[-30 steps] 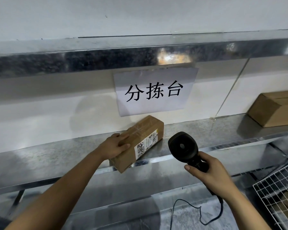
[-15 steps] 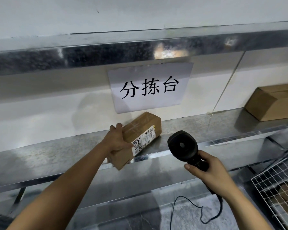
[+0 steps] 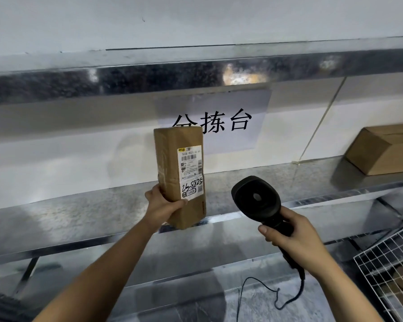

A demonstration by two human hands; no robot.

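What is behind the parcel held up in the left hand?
A paper sign on the wall. The parcel hides its lower left corner and part of the first character.

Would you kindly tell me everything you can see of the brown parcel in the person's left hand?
The parcel is a long, narrow cardboard box, creased and wrapped in clear tape. It stands nearly upright in the air in front of the metal shelf, its top covering part of the paper sign. A white shipping label with barcodes and a handwritten number faces the camera. The left hand grips its lower part. The scanner is to its right, apart from it.
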